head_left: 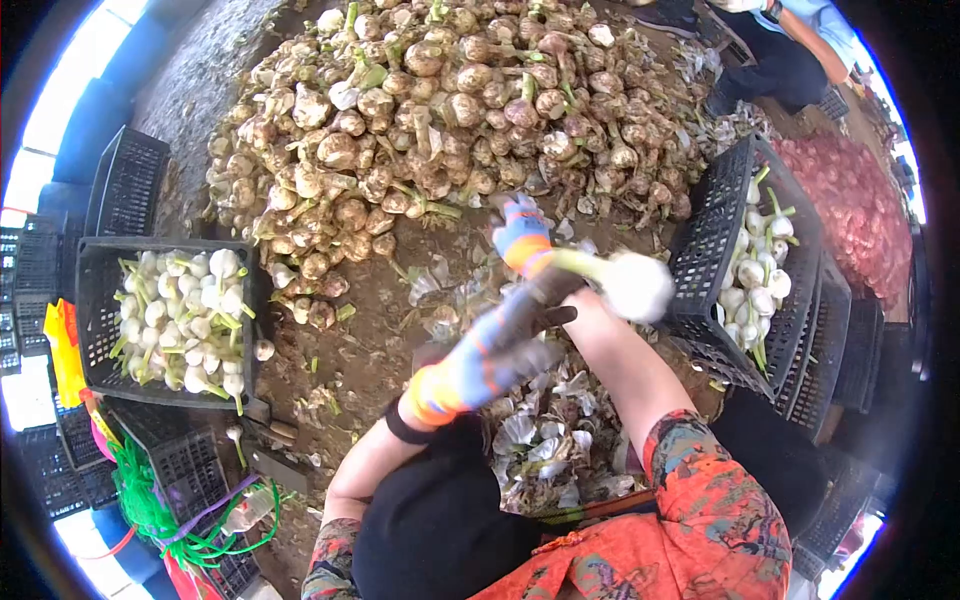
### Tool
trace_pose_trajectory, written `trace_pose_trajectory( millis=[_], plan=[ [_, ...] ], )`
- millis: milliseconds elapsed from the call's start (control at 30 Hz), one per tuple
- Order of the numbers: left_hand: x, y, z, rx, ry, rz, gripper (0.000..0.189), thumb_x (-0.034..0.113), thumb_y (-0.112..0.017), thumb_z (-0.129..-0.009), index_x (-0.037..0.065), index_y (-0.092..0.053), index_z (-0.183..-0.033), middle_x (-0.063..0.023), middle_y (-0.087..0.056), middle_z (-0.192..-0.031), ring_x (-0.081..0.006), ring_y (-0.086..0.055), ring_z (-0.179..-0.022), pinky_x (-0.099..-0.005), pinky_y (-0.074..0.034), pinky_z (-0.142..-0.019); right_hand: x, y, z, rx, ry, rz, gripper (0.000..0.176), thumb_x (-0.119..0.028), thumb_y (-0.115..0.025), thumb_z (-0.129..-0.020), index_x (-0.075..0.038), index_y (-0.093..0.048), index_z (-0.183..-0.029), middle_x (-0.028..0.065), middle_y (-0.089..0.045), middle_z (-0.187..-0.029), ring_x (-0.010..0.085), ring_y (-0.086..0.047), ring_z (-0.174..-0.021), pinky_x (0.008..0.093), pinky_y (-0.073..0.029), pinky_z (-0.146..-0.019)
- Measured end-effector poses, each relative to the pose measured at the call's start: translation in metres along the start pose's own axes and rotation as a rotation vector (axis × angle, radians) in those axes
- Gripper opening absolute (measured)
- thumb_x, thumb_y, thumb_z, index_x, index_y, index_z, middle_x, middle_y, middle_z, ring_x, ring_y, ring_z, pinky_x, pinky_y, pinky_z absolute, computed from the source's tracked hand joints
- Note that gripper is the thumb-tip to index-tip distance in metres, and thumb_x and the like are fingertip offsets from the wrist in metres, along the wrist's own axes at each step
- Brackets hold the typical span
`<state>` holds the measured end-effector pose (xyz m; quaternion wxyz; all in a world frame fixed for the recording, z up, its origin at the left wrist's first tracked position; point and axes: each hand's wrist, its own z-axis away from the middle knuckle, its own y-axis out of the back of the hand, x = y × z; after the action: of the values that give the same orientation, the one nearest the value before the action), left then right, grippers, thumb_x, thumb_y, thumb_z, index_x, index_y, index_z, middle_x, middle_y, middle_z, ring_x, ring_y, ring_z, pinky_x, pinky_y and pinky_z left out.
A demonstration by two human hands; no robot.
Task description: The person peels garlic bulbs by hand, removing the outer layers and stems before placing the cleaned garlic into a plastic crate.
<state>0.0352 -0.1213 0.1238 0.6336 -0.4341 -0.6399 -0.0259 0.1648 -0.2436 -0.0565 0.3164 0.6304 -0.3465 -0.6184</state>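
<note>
My left hand [470,370], in a blue, grey and orange glove with dark dirty fingers, crosses over my right forearm and is smeared by motion. Its fingers are closed at the green stem of a peeled white garlic bulb [638,287], also blurred, which sticks out to the right. My right hand [522,235], in a matching glove, stretches forward to the near edge of a heap of dirty garlic [470,110]. Its fingers are spread, and nothing shows in them. Part of that hand's cuff lies behind the stem.
Black crates of cleaned garlic stand at left [165,393] and right [700,240]. Papery skins [545,440] pile between my legs. A pinkish-red mesh sack [845,200] lies beyond the right crate. Green twine [145,495] hangs at lower left. Another person's arm [810,45] shows at upper right.
</note>
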Motion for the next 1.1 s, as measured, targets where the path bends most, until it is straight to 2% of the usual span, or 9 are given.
trace_pose_trajectory(
  millis=[100, 200, 367, 467, 600, 667, 700, 800, 1100],
  plan=[
    [0.002, 0.028, -0.006, 0.113, -0.069, -0.769, 0.043, 0.003, -0.055, -0.082, 0.002, -0.047, -0.124, -0.0132, -0.037, -0.136, -0.0247, -0.036, -0.125, -0.0364, -0.028, -0.103, -0.04, 0.029, -0.031, -0.018, -0.176, 0.117, 0.051, -0.024, -0.065, -0.068, -0.009, -0.053, -0.115, 0.0178, -0.046, -0.123, 0.0343, -0.049, -0.109, 0.0402, -0.041, -0.092],
    [-0.044, 0.078, 0.027, 0.757, -0.004, -0.237, 0.034, 0.003, -0.05, -0.087, 0.001, -0.048, -0.121, -0.0114, -0.053, -0.119, -0.0195, -0.051, -0.11, -0.0318, -0.042, -0.092, -0.027, 0.019, -0.057, -0.031, -0.237, 0.322, 0.054, -0.021, -0.063, -0.07, -0.01, -0.048, -0.121, 0.0164, -0.047, -0.123, 0.0334, -0.047, -0.111, 0.0404, -0.04, -0.093],
    [-0.056, 0.099, 0.031, 0.896, 0.063, -0.09, 0.042, 0.007, -0.053, -0.087, 0.002, -0.04, -0.127, -0.0119, -0.05, -0.12, -0.0215, -0.054, -0.105, -0.033, -0.047, -0.085, -0.002, 0.028, -0.061, -0.131, -0.17, 0.213, 0.05, -0.014, -0.059, -0.073, -0.003, -0.049, -0.12, 0.0211, -0.055, -0.114, 0.0343, -0.051, -0.109, 0.0379, -0.038, -0.096],
    [-0.072, 0.107, 0.024, 0.825, -0.007, -0.098, 0.048, 0.006, -0.053, -0.087, 0.003, -0.035, -0.131, -0.011, -0.046, -0.126, -0.0209, -0.052, -0.108, -0.0316, -0.045, -0.088, 0.012, 0.021, -0.011, 0.105, -0.229, -0.62, 0.033, -0.017, -0.058, -0.077, -0.002, -0.054, -0.107, 0.0111, -0.062, -0.1, 0.0281, -0.06, -0.09, 0.0386, -0.05, -0.075],
    [-0.081, 0.089, 0.02, 0.614, -0.067, -0.198, 0.051, -0.001, -0.048, -0.087, 0.003, -0.033, -0.136, -0.0055, -0.042, -0.133, -0.0127, -0.046, -0.114, -0.0235, -0.035, -0.096, 0.034, -0.021, 0.072, -0.522, -0.251, -2.036, 0.026, -0.021, -0.054, -0.088, -0.005, -0.054, -0.109, 0.0059, -0.061, -0.101, 0.0146, -0.059, -0.09, 0.0334, -0.051, -0.071],
    [-0.074, 0.083, 0.02, 0.644, -0.029, -0.345, 0.056, -0.007, -0.052, -0.081, 0.0, -0.035, -0.134, -0.0087, -0.041, -0.134, -0.0172, -0.041, -0.12, -0.0282, -0.033, -0.1, -0.027, 0.036, 0.101, -0.422, -0.476, -1.733, 0.029, -0.023, -0.058, -0.087, -0.004, -0.054, -0.108, 0.0042, -0.061, -0.1, 0.0133, -0.058, -0.089, 0.03, -0.05, -0.072],
    [-0.071, 0.08, 0.02, 0.635, -0.029, -0.349, 0.056, -0.007, -0.052, -0.081, 0.0, -0.035, -0.134, -0.0087, -0.041, -0.134, -0.0172, -0.041, -0.12, -0.0282, -0.033, -0.1, -0.032, 0.037, 0.105, -0.246, -0.288, -1.646, 0.025, -0.002, -0.051, -0.086, 0.0, -0.055, -0.11, 0.008, -0.06, -0.105, 0.0168, -0.058, -0.091, 0.031, -0.05, -0.079],
    [-0.068, 0.076, 0.019, 0.678, -0.031, -0.393, 0.057, -0.011, -0.058, -0.074, -0.001, -0.041, -0.128, -0.0089, -0.048, -0.127, -0.0174, -0.047, -0.115, -0.0294, -0.037, -0.097, -0.035, 0.053, 0.105, -0.195, -0.195, -1.42, 0.025, -0.001, -0.048, -0.087, 0.002, -0.054, -0.111, 0.0103, -0.059, -0.105, 0.0175, -0.059, -0.092, 0.0317, -0.051, -0.08],
    [-0.076, 0.077, 0.019, 0.705, -0.156, -0.45, 0.064, -0.009, -0.073, -0.062, -0.001, -0.046, -0.12, -0.0092, -0.052, -0.12, -0.0187, -0.05, -0.111, -0.0309, -0.04, -0.095, -0.032, 0.047, 0.101, -0.146, -0.232, -1.489, 0.029, 0.004, -0.046, -0.079, 0.015, -0.043, -0.106, 0.0263, -0.054, -0.099, 0.0296, -0.058, -0.096, 0.0392, -0.05, -0.084]
  ],
)
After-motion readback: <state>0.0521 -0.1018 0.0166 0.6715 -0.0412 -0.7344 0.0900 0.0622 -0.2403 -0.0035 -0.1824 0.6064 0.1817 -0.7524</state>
